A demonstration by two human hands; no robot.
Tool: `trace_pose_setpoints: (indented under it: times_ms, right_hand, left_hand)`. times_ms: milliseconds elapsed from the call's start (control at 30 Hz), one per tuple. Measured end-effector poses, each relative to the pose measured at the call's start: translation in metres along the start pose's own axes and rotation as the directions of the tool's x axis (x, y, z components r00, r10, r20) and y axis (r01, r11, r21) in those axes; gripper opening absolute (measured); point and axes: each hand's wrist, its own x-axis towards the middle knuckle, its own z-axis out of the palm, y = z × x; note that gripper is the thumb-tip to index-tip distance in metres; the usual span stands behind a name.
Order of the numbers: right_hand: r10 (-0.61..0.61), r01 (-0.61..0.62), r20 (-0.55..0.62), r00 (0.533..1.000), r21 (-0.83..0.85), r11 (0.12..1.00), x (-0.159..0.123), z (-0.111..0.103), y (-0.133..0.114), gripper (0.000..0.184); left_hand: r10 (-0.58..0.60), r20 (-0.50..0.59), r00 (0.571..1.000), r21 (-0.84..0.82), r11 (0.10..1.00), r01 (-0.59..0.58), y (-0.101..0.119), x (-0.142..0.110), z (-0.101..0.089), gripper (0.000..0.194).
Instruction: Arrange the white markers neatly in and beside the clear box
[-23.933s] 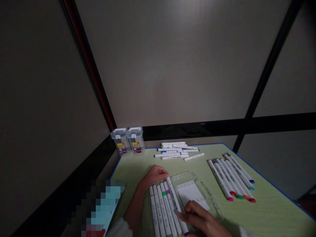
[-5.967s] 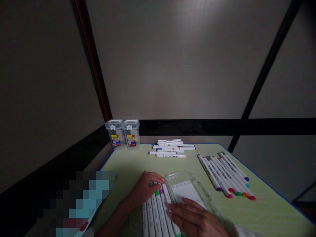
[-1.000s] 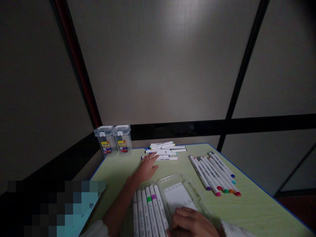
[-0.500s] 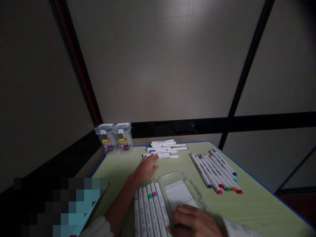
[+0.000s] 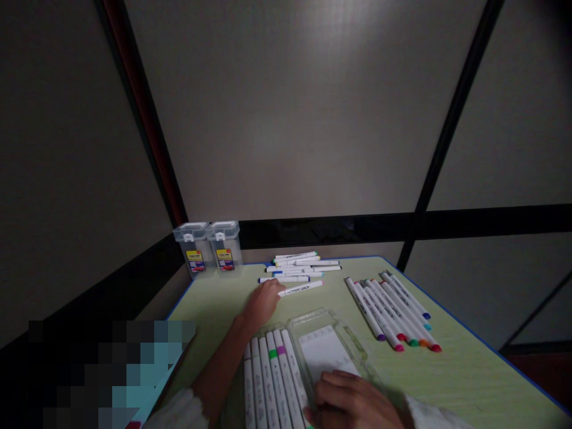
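My left hand reaches past the marker case, its fingers closed on the near end of a white marker with a pink tip. This marker lies slanted, a little in front of a loose pile of white markers. Close to me, the clear plastic marker case lies open, with several white markers standing side by side in its left half. Over the lower part of the case, my right hand is curled around its inner edge, the thumb beside the markers. Its fingertips are partly hidden.
Two clear lidded boxes with yellow labels stand at the table's back left corner. A row of white markers with coloured caps lies to the right. The table's blue edge runs along the right, and a panelled wall rises behind.
My left hand has gone from lying spread by the pile to gripping the pink-tipped marker. That marker has been drawn towards me and tilted. My right hand stays in place.
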Motion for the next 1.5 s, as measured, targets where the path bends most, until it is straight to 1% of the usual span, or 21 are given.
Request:
trace_pose_setpoints:
  times_ms: [100,233,333,433,500,567,633,700,767,833,867,933,967,1033,1167,1233,1300,1333,1367,1433,1500]
  right_hand:
    - [0.0,0.0,-0.014,1.0,0.0,1.0,0.001,-0.001,0.0,0.042]
    - [-0.008,0.008,0.018,1.0,-0.014,1.0,-0.001,0.001,0.0,0.035]
    - [-0.011,0.012,0.031,0.999,-0.003,1.0,-0.002,0.004,0.002,0.037]
    - [-0.048,0.045,0.081,0.996,0.031,0.998,-0.003,0.005,0.005,0.036]
    - [-0.068,0.063,0.125,0.99,0.044,0.997,-0.003,0.003,0.007,0.033]
    - [-0.066,0.059,0.168,0.984,0.049,0.997,-0.002,-0.001,0.007,0.027]
    - [-0.056,0.045,0.215,0.975,0.054,0.998,0.0,-0.006,0.006,0.017]
    - [-0.043,0.027,0.262,0.964,0.061,0.998,0.001,-0.01,0.004,0.012]
    - [-0.025,0.005,0.301,0.953,0.067,0.998,0.003,-0.014,0.003,0.01]
    - [-0.012,-0.014,0.325,0.946,0.076,0.997,0.004,-0.016,0.001,0.008]
    - [-0.01,-0.018,0.329,0.944,0.081,0.997,0.004,-0.017,0.001,0.008]
    - [-0.016,-0.015,0.324,0.946,0.092,0.996,0.005,-0.018,0.001,0.01]
    - [-0.023,-0.008,0.317,0.948,0.098,0.995,0.004,-0.017,0.002,0.013]
    - [-0.037,0.006,0.291,0.956,0.107,0.994,0.003,-0.015,0.003,0.021]
    - [-0.037,0.016,0.213,0.976,0.098,0.995,-0.002,-0.01,0.003,0.037]
    - [-0.011,-0.008,0.192,0.981,0.101,0.995,-0.001,-0.012,0.003,0.036]
    - [0.039,-0.062,0.194,0.98,0.116,0.991,0.002,-0.019,0.003,0.027]
    - [0.099,-0.12,0.197,0.975,0.096,0.988,0.004,-0.023,0.003,0.022]
    - [0.142,-0.159,0.187,0.972,0.084,0.984,0.006,-0.026,0.004,0.02]
    - [0.196,-0.206,0.125,0.973,0.075,0.976,0.009,-0.032,0.006,0.024]
    - [0.218,-0.221,0.058,0.974,0.058,0.973,0.01,-0.034,0.008,0.031]
  left_hand:
    - [-0.001,-0.03,1.0,-0.04,0.999,0.0,-0.001,0.0,0.0,0.03]
    - [0.0,-0.095,0.995,-0.076,0.997,-0.007,-0.003,0.0,-0.002,0.031]
    - [-0.014,-0.16,0.987,-0.1,0.995,-0.002,0.0,-0.001,-0.008,0.031]
    - [-0.036,-0.229,0.973,-0.135,0.991,0.005,0.005,-0.004,-0.017,0.028]
    - [-0.073,-0.293,0.953,-0.185,0.983,0.018,0.008,-0.008,-0.023,0.025]
    - [-0.138,-0.361,0.922,-0.262,0.964,0.041,0.01,-0.012,-0.026,0.022]
    - [-0.226,-0.421,0.878,-0.36,0.931,0.067,0.01,-0.018,-0.026,0.019]
    - [-0.32,-0.457,0.83,-0.473,0.878,0.078,0.007,-0.025,-0.022,0.015]
    - [-0.416,-0.437,0.797,-0.61,0.789,0.077,0.002,-0.034,-0.015,0.012]
    - [-0.527,-0.348,0.775,-0.752,0.651,0.104,-0.002,-0.043,-0.01,0.012]
    - [-0.568,-0.313,0.762,-0.792,0.598,0.121,-0.004,-0.047,-0.008,0.012]
    - [-0.628,-0.264,0.732,-0.839,0.524,0.147,-0.006,-0.054,-0.007,0.012]
    - [-0.65,-0.25,0.718,-0.855,0.496,0.151,-0.006,-0.056,-0.007,0.012]
    - [-0.677,-0.215,0.704,-0.89,0.433,0.143,-0.005,-0.059,-0.008,0.015]
    - [-0.695,-0.147,0.704,-0.962,0.267,0.064,-0.002,-0.06,-0.009,0.02]
    - [-0.701,-0.131,0.701,-0.978,0.208,0.025,-0.001,-0.059,-0.01,0.022]
    - [-0.704,-0.113,0.701,-0.985,0.17,0.011,0.0,-0.058,-0.01,0.024]
    - [-0.703,-0.105,0.703,-0.988,0.156,0.01,0.001,-0.058,-0.01,0.024]
    - [-0.699,-0.098,0.708,-0.989,0.148,0.009,0.001,-0.058,-0.01,0.024]
    - [-0.686,-0.077,0.723,-0.991,0.131,0.019,0.003,-0.057,-0.009,0.025]
    - [-0.666,-0.047,0.745,-0.994,0.108,0.033,0.005,-0.057,-0.009,0.027]
